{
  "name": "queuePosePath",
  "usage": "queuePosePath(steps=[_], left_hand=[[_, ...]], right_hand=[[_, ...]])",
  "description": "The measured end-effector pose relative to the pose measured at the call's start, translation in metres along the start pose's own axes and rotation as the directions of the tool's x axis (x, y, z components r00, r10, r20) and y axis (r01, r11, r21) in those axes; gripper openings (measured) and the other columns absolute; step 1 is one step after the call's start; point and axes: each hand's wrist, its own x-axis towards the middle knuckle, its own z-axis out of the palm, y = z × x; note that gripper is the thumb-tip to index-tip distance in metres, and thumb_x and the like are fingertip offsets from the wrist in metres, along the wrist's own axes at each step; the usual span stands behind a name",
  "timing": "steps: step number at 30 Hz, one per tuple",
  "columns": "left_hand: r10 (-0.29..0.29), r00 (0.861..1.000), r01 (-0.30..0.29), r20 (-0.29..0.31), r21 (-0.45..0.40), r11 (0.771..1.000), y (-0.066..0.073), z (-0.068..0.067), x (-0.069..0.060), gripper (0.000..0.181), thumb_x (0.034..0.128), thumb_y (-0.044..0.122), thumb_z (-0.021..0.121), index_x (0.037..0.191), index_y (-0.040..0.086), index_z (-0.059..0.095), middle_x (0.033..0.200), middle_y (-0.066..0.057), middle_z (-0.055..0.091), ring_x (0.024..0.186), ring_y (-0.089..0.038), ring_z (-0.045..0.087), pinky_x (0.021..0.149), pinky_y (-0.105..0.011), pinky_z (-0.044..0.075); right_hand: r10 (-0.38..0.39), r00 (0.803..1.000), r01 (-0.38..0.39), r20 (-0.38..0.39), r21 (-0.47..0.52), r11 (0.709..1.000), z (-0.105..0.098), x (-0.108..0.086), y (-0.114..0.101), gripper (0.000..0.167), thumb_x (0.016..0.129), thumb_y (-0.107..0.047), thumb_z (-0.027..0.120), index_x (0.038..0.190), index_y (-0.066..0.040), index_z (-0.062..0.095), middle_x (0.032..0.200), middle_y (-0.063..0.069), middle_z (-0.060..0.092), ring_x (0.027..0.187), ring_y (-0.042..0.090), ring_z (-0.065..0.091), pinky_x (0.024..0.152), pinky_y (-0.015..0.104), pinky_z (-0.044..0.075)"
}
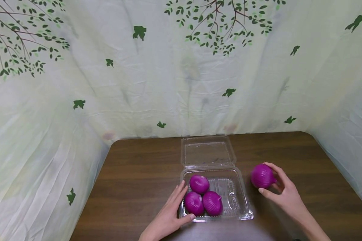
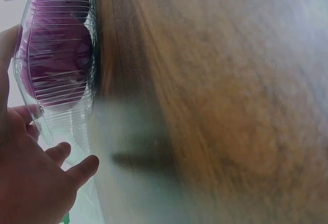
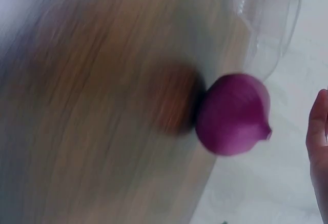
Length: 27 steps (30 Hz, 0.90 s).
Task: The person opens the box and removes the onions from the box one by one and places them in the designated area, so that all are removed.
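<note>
A clear plastic clamshell container [image 1: 230, 192] lies with its lid folded back on the table. Three purple onions sit in its left half: one at the back [image 1: 199, 184], one front left [image 1: 194, 203] and one front right [image 1: 212, 203]. My left hand [image 1: 169, 214] rests against the container's left side, fingers extended and thumb by the front rim. Right of the container, another purple onion [image 1: 261, 175] stands on the table. My right hand [image 1: 286, 195] is beside it, fingers and thumb spread around its right side. A gap shows between that hand [image 3: 319, 147] and the onion in the right wrist view.
The lid [image 1: 208, 152] reaches the back edge of the brown wooden table [image 1: 138, 174]. Behind and at both sides hangs a pale curtain [image 1: 157, 83] printed with branches and green leaves.
</note>
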Motion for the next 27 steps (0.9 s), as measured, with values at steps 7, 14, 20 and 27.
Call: queuePosePath(steps=[7, 14, 20, 27], left_hand=[[-0.005, 1.0, 0.005, 0.004, 0.007, 1.0, 0.0, 0.0, 0.0, 0.089, 0.0873, 0.06, 0.064, 0.157, 0.02, 0.026, 0.165, 0.004, 0.01, 0.148, -0.034, 0.012, 0.105, -0.065, 0.029], [-0.013, 1.0, 0.013, 0.01, 0.009, 1.0, 0.002, -0.001, 0.0, 0.089, 0.0874, 0.059, 0.065, 0.157, 0.019, 0.026, 0.165, 0.003, 0.01, 0.148, -0.034, 0.013, 0.104, -0.066, 0.03], [-0.027, 1.0, 0.027, 0.017, 0.004, 1.0, 0.003, -0.001, -0.001, 0.09, 0.0864, 0.06, 0.065, 0.157, 0.02, 0.026, 0.165, 0.007, 0.008, 0.149, -0.031, 0.01, 0.107, -0.063, 0.029], [-0.029, 0.999, 0.029, 0.021, -0.002, 1.0, 0.002, -0.001, 0.0, 0.091, 0.0863, 0.06, 0.065, 0.157, 0.02, 0.025, 0.165, 0.006, 0.008, 0.149, -0.032, 0.01, 0.106, -0.064, 0.029]], right_hand=[[0.006, 1.0, -0.006, -0.015, -0.025, 1.0, -0.021, 0.001, 0.004, 0.082, 0.079, 0.001, 0.08, 0.149, -0.015, 0.04, 0.136, -0.008, 0.049, 0.114, -0.001, 0.053, 0.091, 0.008, 0.041], [0.021, 0.999, -0.024, -0.05, -0.063, 0.998, -0.04, 0.0, 0.014, 0.08, 0.085, 0.001, 0.075, 0.152, -0.017, 0.035, 0.136, -0.008, 0.045, 0.113, -0.004, 0.051, 0.089, 0.006, 0.041], [0.029, 0.996, -0.036, -0.079, -0.088, 0.995, -0.051, -0.002, 0.027, 0.076, 0.087, 0.001, 0.072, 0.15, -0.012, 0.032, 0.132, -0.007, 0.044, 0.11, -0.004, 0.049, 0.083, 0.006, 0.041], [0.113, 0.992, -0.122, -0.056, -0.194, 0.973, -0.062, -0.004, 0.046, 0.071, 0.089, -0.013, 0.074, 0.145, -0.007, 0.031, 0.13, 0.016, 0.045, 0.1, -0.012, 0.046, 0.076, 0.005, 0.042]])
